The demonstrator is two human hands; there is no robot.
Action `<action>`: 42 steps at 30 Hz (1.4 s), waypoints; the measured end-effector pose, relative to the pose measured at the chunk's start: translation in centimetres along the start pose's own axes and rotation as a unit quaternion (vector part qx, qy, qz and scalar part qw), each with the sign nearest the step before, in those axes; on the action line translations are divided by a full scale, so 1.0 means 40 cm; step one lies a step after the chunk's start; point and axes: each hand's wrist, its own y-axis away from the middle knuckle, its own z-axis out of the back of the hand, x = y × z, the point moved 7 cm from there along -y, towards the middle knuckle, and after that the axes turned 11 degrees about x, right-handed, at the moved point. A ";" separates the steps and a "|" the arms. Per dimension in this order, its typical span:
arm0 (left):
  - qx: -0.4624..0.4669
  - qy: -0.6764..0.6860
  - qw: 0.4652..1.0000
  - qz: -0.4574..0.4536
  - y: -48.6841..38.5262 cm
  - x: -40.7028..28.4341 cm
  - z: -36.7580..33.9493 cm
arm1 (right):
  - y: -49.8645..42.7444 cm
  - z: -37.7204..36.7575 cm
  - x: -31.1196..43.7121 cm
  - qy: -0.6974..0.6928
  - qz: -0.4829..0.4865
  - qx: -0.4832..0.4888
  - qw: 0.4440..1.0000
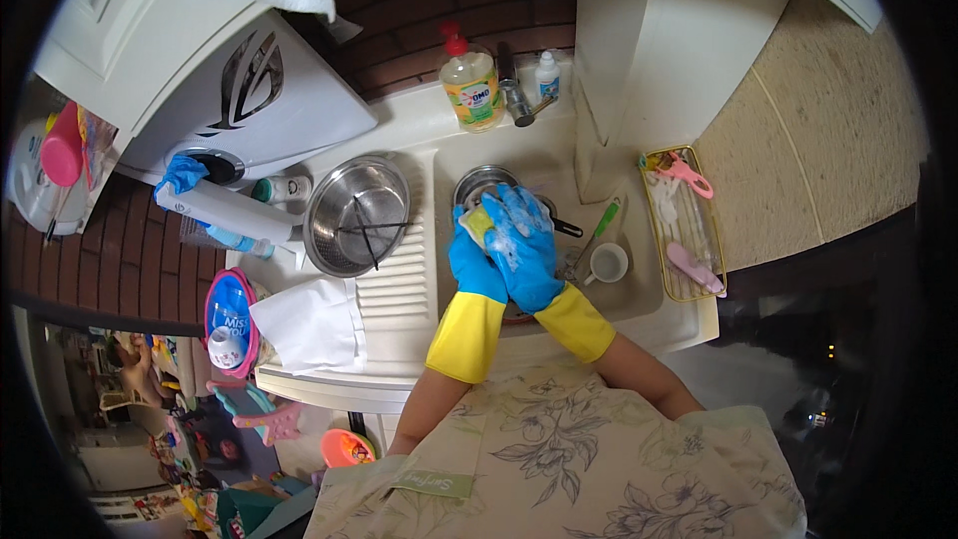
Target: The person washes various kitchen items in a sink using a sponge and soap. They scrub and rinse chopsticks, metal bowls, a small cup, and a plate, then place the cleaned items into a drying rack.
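Note:
Both my hands wear blue rubber gloves with yellow cuffs and meet over the sink [636, 299]. A yellow-green sponge [477, 224] with a white edge is held between my left hand [475, 258] and my right hand [524, 247], which lies over it with suds on the glove. Just beyond my fingers is a round stainless steel pan or bowl [479, 178]; whether I touch it is hidden. A black handle [567, 227] sticks out to the right of my hands. A white mug [608, 263] and a green-handled utensil [607, 217] lie in the basin.
Behind the sink stand an OMO dish soap bottle [473, 90], a faucet [515, 101] and a small white bottle [548, 78]. A steel colander [358, 217] and white paper [314, 326] are on the left drainboard. A wire basket [662, 239] sits right. A person [135, 374] is far left.

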 end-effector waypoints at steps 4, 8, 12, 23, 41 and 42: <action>0.007 -0.164 0.985 -0.045 0.031 0.002 -0.012 | -0.073 -0.052 -0.045 -0.463 -0.051 0.095 0.880; -0.005 -0.200 0.978 -0.067 0.072 -0.014 -0.032 | -0.057 -0.076 -0.142 -0.562 -0.109 0.175 0.801; -0.024 -0.128 0.989 -0.075 0.037 -0.072 -0.036 | 0.072 -0.154 -0.192 -0.489 -0.313 0.116 0.806; 0.033 -0.113 0.992 0.051 0.042 0.027 0.002 | -0.006 -0.078 -0.179 -0.357 -0.211 0.098 0.905; 0.142 -0.793 0.589 0.068 -0.409 0.005 0.225 | 0.299 0.000 -0.400 -0.591 -0.475 -0.072 0.649; 0.127 -0.792 0.595 0.043 -0.435 0.006 0.243 | 0.310 0.016 -0.395 -0.597 -0.472 -0.083 0.644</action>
